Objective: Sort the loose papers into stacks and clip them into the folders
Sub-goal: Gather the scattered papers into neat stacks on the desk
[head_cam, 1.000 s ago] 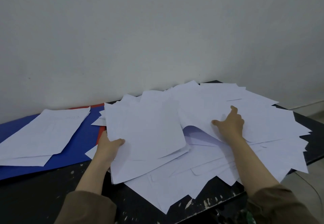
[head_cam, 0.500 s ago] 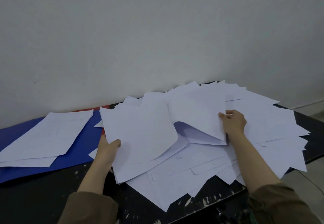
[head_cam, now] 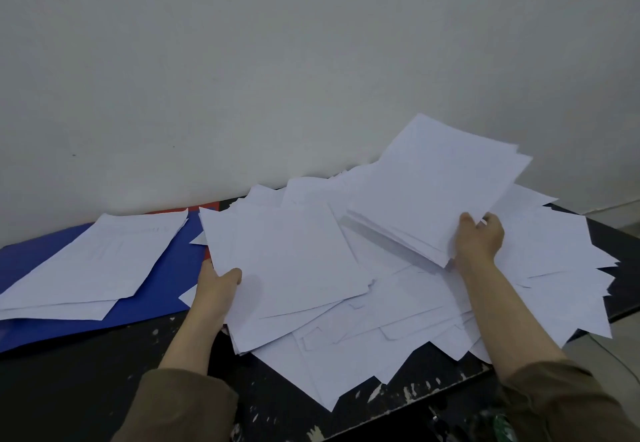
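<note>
Soft, even, rather dim indoor light with a cool grey-blue cast fills the head view; its source cannot be told. The wall (head_cam: 311,60) shades gently darker toward 9 o'clock. Shadows are faint: a soft grey band under the lifted sheaf of papers (head_cam: 440,195), toward 8 o'clock of it, and a pale smudge beside the left hand (head_cam: 216,289). No glare. The white sheets look washed, their print unreadable. Wide-angle bending tilts the black table (head_cam: 86,372) edges; the sleeves at 6 o'clock are blurred.
</note>
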